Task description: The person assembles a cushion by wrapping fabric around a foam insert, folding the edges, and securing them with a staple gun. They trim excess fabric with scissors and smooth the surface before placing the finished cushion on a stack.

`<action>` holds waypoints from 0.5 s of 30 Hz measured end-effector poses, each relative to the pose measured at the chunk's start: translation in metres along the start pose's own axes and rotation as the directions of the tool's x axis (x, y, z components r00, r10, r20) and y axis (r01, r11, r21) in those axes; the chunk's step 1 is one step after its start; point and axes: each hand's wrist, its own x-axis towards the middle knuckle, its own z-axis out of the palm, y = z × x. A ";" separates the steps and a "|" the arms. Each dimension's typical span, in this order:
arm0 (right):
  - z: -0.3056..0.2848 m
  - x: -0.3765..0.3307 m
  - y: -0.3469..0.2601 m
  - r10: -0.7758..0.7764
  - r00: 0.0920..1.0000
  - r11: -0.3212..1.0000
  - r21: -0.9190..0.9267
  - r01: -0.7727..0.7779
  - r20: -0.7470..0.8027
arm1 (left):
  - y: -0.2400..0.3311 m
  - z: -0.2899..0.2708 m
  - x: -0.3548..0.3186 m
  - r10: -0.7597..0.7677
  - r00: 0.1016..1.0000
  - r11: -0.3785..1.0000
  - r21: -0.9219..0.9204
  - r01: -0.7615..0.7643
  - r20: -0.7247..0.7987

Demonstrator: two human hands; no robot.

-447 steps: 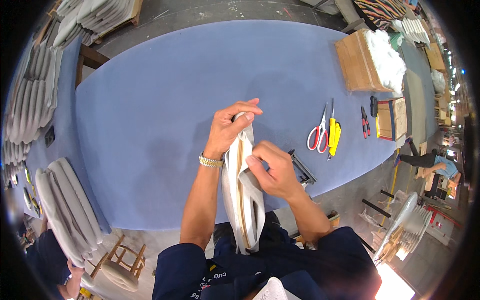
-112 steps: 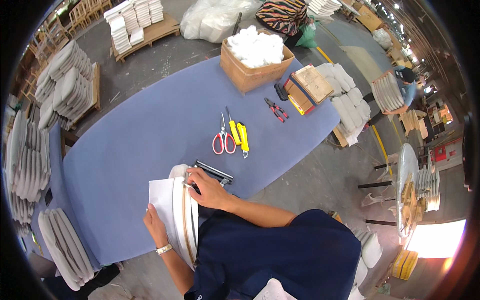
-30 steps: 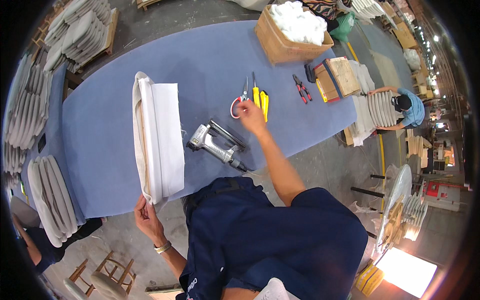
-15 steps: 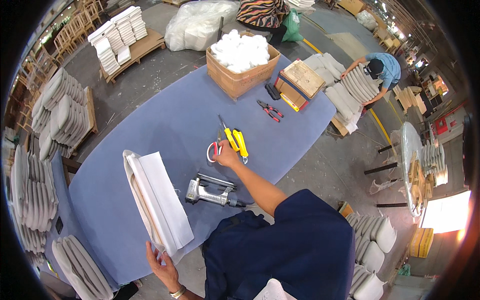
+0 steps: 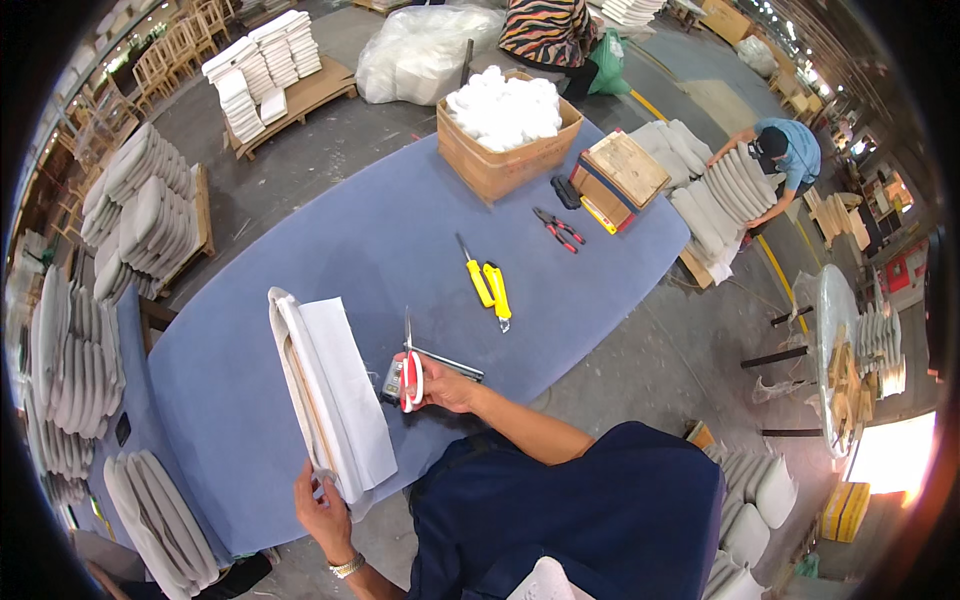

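My right hand (image 5: 440, 386) grips scissors (image 5: 411, 382) with red and white handles, blades pointing away from me. They are above a silver staple gun (image 5: 392, 380), which my hand and the scissors largely hide. To their left, a long grey upholstered cushion (image 5: 290, 350) rests on its edge, with a white cloth flap (image 5: 345, 395) spread along its right side. My left hand (image 5: 328, 512) holds the cushion's near end, its fingers bent at the corner. Farther off lie a yellow-handled screwdriver (image 5: 479, 282) and a yellow cutter (image 5: 498, 295).
The blue-covered table (image 5: 230, 410) bears a carton (image 5: 490, 165) of white stuffing, red-handled pliers (image 5: 560, 230) and a wood-topped box (image 5: 625, 170). Stacked grey cushions (image 5: 155, 215) stand to the left. A co-worker in blue (image 5: 795, 150) bends over more cushions at the right.
My right hand has lifted the scissors from beside the screwdriver and brought them nearer, over the staple gun. My left hand stays at the cushion's near end. The whole view has shifted slightly.
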 end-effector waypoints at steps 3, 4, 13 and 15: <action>0.024 0.003 -0.012 -0.084 0.993 0.993 -0.073 0.090 0.087 | 0.011 0.002 0.002 0.114 0.992 0.993 0.014 -0.113 -0.059; 0.024 0.006 -0.015 -0.069 0.994 0.993 -0.089 0.076 0.081 | 0.003 0.005 0.003 0.178 0.982 0.983 0.052 -0.174 -0.067; 0.023 0.014 -0.013 0.064 0.996 0.998 0.002 -0.064 0.059 | -0.023 -0.002 0.000 0.213 0.968 0.973 0.064 -0.223 0.130; 0.029 0.000 -0.013 0.043 0.999 0.998 -0.047 -0.044 -0.018 | -0.020 -0.009 -0.001 0.236 0.963 0.969 0.046 -0.243 0.127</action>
